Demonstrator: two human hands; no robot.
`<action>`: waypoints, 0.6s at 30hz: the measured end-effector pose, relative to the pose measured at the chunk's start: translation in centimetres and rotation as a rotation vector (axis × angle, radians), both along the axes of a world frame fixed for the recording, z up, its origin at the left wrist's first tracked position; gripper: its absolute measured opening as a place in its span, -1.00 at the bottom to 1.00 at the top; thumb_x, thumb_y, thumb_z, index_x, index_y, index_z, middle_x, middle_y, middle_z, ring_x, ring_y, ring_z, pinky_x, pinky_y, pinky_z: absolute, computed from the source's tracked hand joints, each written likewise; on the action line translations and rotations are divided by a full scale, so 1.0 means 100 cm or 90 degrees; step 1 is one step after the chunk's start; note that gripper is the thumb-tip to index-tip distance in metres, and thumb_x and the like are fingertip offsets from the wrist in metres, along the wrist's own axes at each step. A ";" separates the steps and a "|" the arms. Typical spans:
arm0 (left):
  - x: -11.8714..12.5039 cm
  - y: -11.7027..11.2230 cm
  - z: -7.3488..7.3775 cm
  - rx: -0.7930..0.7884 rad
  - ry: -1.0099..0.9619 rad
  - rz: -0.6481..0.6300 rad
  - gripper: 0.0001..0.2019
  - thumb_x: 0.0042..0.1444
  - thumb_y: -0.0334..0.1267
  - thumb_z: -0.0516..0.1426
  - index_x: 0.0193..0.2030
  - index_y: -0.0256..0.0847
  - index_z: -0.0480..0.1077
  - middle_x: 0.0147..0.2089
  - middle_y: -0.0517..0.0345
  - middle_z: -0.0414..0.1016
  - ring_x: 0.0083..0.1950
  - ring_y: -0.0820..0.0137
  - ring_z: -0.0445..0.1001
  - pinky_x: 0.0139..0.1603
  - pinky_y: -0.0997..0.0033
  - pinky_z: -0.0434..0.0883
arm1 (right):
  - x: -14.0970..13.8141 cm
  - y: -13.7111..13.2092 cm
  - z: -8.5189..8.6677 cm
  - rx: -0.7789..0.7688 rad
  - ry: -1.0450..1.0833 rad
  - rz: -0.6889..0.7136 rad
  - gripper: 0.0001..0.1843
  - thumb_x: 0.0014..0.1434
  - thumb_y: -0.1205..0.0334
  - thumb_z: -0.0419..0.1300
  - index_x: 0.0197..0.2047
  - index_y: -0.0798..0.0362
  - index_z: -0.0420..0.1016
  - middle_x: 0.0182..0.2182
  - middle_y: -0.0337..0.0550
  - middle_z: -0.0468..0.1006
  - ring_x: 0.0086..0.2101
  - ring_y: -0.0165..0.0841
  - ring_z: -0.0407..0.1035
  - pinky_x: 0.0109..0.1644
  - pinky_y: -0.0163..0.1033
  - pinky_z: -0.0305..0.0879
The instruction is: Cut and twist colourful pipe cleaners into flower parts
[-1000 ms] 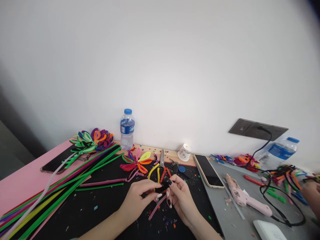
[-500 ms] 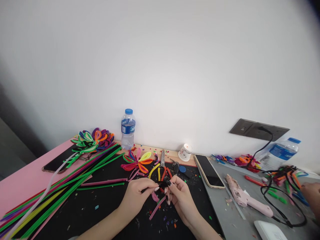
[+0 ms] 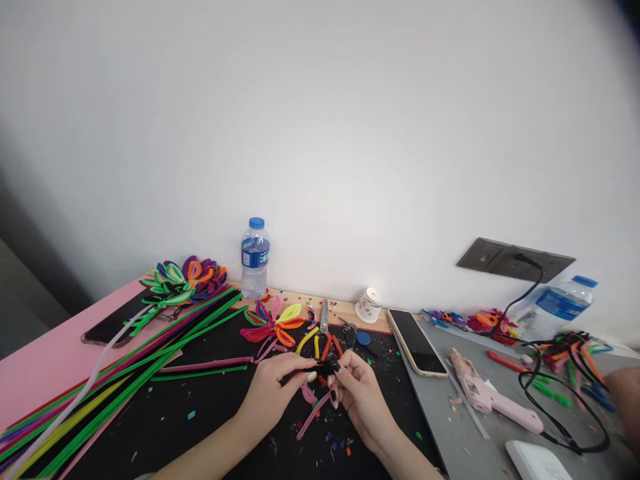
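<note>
My left hand (image 3: 277,387) pinches one end of a short, dark pipe cleaner (image 3: 323,367) between thumb and forefinger. My right hand (image 3: 357,390) has its fingertips closed on the other end, so the hands nearly meet; the fingers hide much of the piece. Just below them, a pink pipe cleaner (image 3: 314,417) slants across the black mat. Behind the hands lie scissors with orange handles (image 3: 327,347), partly covered. A multicoloured pipe cleaner flower (image 3: 275,322) rests to their left, near bent yellow pieces (image 3: 307,340).
Long pipe cleaners (image 3: 150,367) fan out at left beside finished flowers (image 3: 173,283) and a dark phone (image 3: 115,323). A water bottle (image 3: 255,260), paper cup (image 3: 369,305) and phone (image 3: 417,343) line the back. A pink glue gun (image 3: 493,397) with cord lies right, near another person's hand (image 3: 623,393).
Both hands stay almost in place, still gripping the dark pipe cleaner, with slight finger movement. The other person's hand at far right has shifted a little. The view has moved slightly.
</note>
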State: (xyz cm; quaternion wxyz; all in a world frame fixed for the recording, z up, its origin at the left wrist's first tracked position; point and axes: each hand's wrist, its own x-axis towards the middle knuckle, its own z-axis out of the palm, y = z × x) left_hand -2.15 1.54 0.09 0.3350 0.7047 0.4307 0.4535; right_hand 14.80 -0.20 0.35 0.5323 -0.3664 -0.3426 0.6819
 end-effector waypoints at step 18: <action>0.001 0.001 0.000 -0.086 -0.026 -0.007 -0.88 -0.02 -0.35 0.16 -0.33 -0.16 0.52 -0.35 0.17 0.57 -0.33 0.38 0.50 -0.26 0.47 0.41 | 0.001 0.003 -0.005 0.019 -0.107 -0.047 -0.72 0.04 0.09 0.22 -0.48 0.09 0.25 -0.64 -0.31 0.38 -0.67 -0.54 0.14 -0.62 -0.43 0.15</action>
